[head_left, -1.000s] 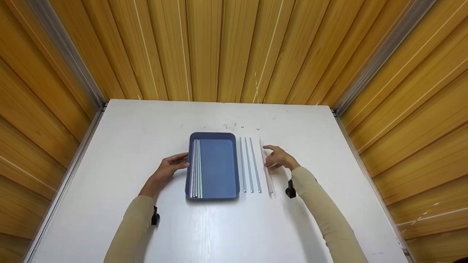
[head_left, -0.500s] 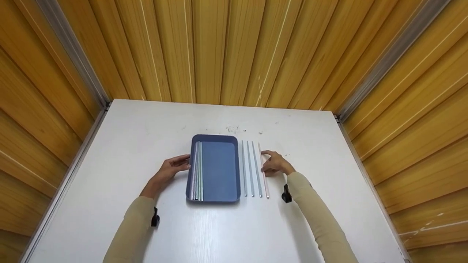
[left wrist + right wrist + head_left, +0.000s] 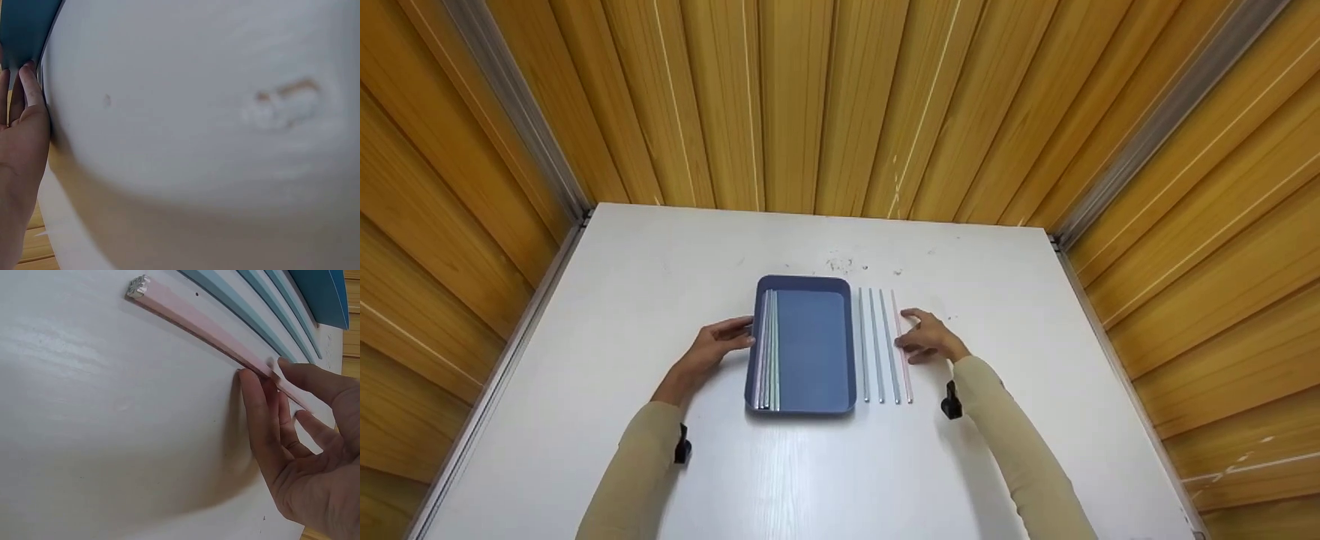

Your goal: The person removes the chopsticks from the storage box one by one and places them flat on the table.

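Note:
A thin pink stick [image 3: 208,329] with a silvery patterned end lies on the white table, pinched between thumb and fingers of my right hand [image 3: 928,336]. To its left, three pale blue sticks [image 3: 889,345] lie almost parallel, ends roughly level with it. Beyond these stands a shallow blue tray [image 3: 814,345] with rounded corners. Several pink and pale green sticks [image 3: 769,352] lie lengthwise along its left side. My left hand [image 3: 712,349] touches the tray's left wall with nearly straight fingers; the left wrist view shows the fingertips at the tray's edge.
White tabletop [image 3: 780,480] surrounds the tray and sticks. Small dark marks [image 3: 840,265] show behind the tray. Wood-patterned walls [image 3: 787,112] and metal posts [image 3: 510,97] enclose the table's back and sides. A small black device [image 3: 952,401] sits at the right wrist.
My right hand has brought the pink stick leftward, close beside the blue sticks, and lined it up with them. The left hand has stayed at the tray. The head view has shifted slightly.

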Demonstrator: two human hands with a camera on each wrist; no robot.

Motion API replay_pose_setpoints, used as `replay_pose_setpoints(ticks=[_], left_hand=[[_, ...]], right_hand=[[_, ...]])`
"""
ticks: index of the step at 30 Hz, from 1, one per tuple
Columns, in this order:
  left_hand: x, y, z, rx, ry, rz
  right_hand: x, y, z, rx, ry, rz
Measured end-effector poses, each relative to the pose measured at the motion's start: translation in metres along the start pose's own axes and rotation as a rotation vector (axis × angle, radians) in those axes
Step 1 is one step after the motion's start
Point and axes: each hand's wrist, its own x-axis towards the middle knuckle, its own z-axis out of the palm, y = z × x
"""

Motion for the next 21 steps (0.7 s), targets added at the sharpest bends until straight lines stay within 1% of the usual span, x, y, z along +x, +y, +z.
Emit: replay_pose_setpoints(ticks=[3,7,11,15,21], left_hand=[[0.0,0.001,0.001,0.015,0.0,-0.01],[0.001,0.002,0.0,0.028,0.0,0.003],[0.002,0.001,-0.001,0.042,-0.013,0.017],[0.002,0.001,-0.001,0.022,-0.013,0.013],[0.0,0.001,-0.001,-0.003,-0.005,0.008]], right_hand=[[-0.003,-0.001,-0.004,-0.008,0.005,-0.014],[-0.007,-0.006,-0.008,-0.046,0.033,-0.043],[-0.009,-0.015,-0.009,-0.033,0.076,-0.06],[-0.011,-0.024,-0.004,-0.007,0.092,-0.083],[-0.011,-0.043,0.011,0.028,0.058,-0.17]])
